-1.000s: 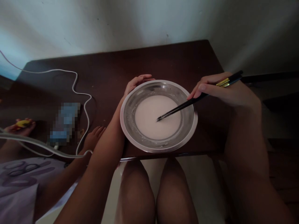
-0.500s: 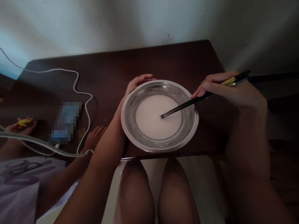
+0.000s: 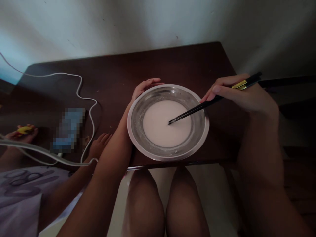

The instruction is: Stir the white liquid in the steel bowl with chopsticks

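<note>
A shiny metal bowl holding white liquid sits at the near edge of a dark wooden table. My left hand curls around the bowl's far-left rim, fingers wrapped on it. My right hand is closed on a pair of black chopsticks with gold bands near the top. Their tips dip into the liquid near the bowl's middle.
Another person sits at the left: one hand rests flat on the table, the other holds something yellow. White cables loop across the table's left side beside a blurred blue object. My knees show below the table edge.
The chopstick tips have shifted slightly within the liquid, right and then a little back, with my right hand. My left hand and the bowl have stayed put.
</note>
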Demonstrator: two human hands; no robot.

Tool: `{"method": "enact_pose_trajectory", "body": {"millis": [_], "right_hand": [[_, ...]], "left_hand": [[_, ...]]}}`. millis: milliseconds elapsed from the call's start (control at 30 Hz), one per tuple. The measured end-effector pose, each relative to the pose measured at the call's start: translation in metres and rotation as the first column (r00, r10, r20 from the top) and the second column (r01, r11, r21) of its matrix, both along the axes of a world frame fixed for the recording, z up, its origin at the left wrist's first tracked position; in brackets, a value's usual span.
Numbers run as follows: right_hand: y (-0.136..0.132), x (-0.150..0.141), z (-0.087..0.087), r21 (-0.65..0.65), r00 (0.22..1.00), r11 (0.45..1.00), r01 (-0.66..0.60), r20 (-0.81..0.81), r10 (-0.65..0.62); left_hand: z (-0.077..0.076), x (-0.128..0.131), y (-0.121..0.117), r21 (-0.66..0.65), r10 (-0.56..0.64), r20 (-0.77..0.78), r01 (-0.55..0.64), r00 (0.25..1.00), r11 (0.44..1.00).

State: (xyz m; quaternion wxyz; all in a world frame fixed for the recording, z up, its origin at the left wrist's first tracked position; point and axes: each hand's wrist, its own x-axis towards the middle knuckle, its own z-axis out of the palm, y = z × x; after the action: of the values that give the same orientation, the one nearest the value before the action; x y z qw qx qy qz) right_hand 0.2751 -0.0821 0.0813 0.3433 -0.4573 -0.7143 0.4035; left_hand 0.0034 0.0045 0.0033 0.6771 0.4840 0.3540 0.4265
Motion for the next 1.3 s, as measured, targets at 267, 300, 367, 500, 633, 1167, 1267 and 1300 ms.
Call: {"method": "enact_pose_trajectory", "body": {"millis": [267,300,367,500,633,1167,1267,1300], "right_hand": [[0.000,0.001,-0.001,-0.008,1.000,1.000,0.002,-0.001,-0.002],[0.000,0.001,-0.001,-0.016,1.000,1.000,-0.002,0.005,0.002],[0.000,0.002,-0.001,-0.027,1.000,1.000,-0.010,0.015,0.011],[0.000,0.003,-0.001,-0.021,1.000,1.000,-0.010,0.011,0.010],[-0.001,0.002,0.000,-0.025,1.000,0.999,-0.020,0.020,0.020],[-0.001,-0.001,0.001,-0.005,1.000,1.000,0.014,0.026,-0.014],[-0.002,-0.001,0.001,-0.016,1.000,1.000,0.000,0.026,0.001],[-0.002,-0.001,0.001,-0.013,1.000,1.000,-0.003,0.023,0.004]], "left_hand": [[-0.002,0.000,0.002,-0.056,-0.002,-0.020,0.000,1.000,0.998],[-0.003,0.000,0.003,-0.062,-0.002,-0.024,0.001,1.000,0.998],[-0.005,-0.001,0.006,-0.060,-0.003,-0.035,0.001,0.999,0.998],[-0.006,-0.002,0.007,-0.031,-0.001,-0.054,0.000,0.999,1.000],[-0.008,-0.002,0.008,-0.009,-0.002,-0.074,0.001,0.997,1.000],[-0.011,-0.004,0.009,0.070,-0.001,-0.129,0.010,0.992,0.998],[-0.012,-0.004,0.009,0.100,0.005,-0.148,0.010,0.989,0.995],[-0.012,-0.004,0.009,0.109,0.003,-0.153,0.014,0.988,0.994]]}}
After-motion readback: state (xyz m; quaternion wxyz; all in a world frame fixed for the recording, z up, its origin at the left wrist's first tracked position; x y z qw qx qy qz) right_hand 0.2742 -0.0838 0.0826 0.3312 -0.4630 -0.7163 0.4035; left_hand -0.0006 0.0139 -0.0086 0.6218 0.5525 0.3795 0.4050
